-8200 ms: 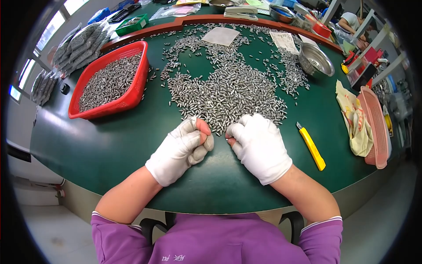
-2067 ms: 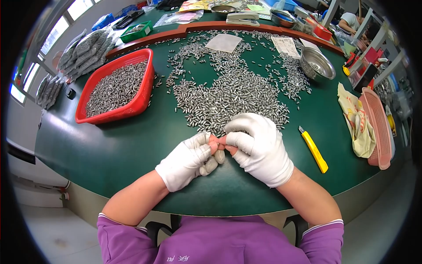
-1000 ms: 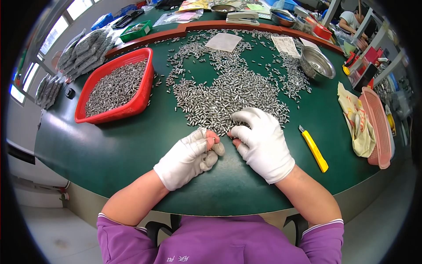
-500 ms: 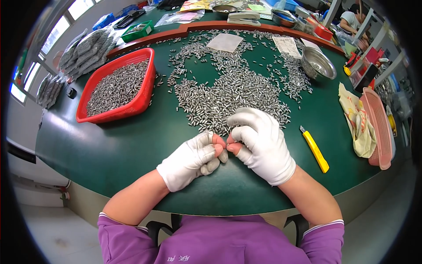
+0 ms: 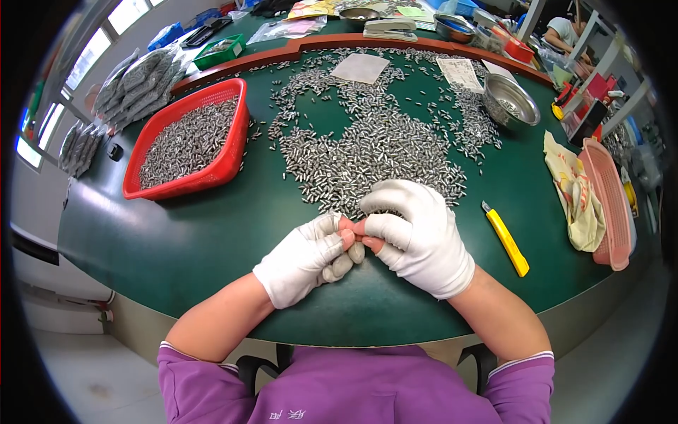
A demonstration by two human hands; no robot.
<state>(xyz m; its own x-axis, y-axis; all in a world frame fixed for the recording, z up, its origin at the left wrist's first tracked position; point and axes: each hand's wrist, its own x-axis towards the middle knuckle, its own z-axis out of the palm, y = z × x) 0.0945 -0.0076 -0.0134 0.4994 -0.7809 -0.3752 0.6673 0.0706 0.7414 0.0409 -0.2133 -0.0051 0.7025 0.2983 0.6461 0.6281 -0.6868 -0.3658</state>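
Observation:
My left hand (image 5: 302,261) and my right hand (image 5: 421,239) meet at the near edge of a spread pile of small silvery metal pins (image 5: 374,152). Both wear white gloves with bare thumb and index tips. The thumb and forefinger of each are pinched together, and the fingertips touch. Whatever lies between them is hidden or too small to make out. A red plastic basket (image 5: 240,134), heaped with similar small metal parts (image 5: 187,145), stands to the left of the pile.
A yellow utility knife (image 5: 507,242) lies right of my right hand. Beyond it are a yellowish cloth bag (image 5: 575,205) and a pink basket (image 5: 607,212). A steel bowl (image 5: 510,102) sits at the far right, and filled bags (image 5: 138,88) are stacked far left. Another person (image 5: 563,34) sits back right.
My right hand's fingers have shifted slightly left and down, closer over the left fingertips. My left hand has hardly moved.

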